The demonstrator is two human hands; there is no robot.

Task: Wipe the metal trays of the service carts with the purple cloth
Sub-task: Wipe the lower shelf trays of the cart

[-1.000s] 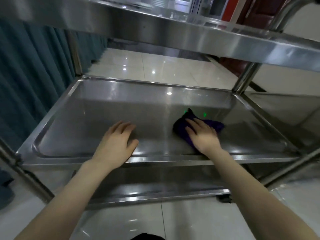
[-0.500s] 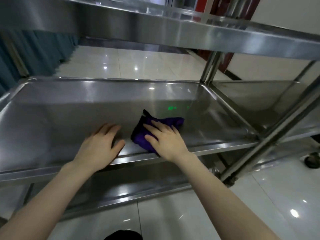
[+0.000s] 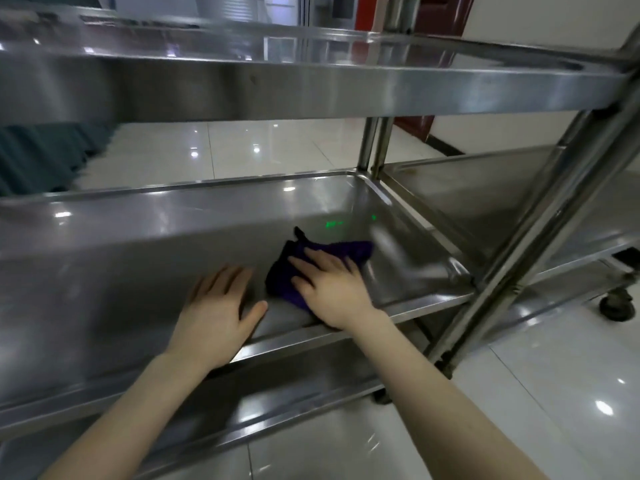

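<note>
Both hands have slid toward the 3 o'clock end of the middle tray (image 3: 138,271). The right hand (image 3: 332,289) presses flat on the purple cloth (image 3: 356,250); the left hand (image 3: 218,306) lies flat and open at its 9 o'clock.

My right hand (image 3: 332,289) slides the purple cloth (image 3: 284,278) rightward along the middle tray (image 3: 419,305), so it now lies near the tray's right end wall rather than mid-tray. My left hand (image 3: 216,313) follows, thumb now just beside the cloth. My view swings right, bringing the neighbouring cart's tray (image 3: 485,188) and a caster (image 3: 616,304) into sight.
</note>
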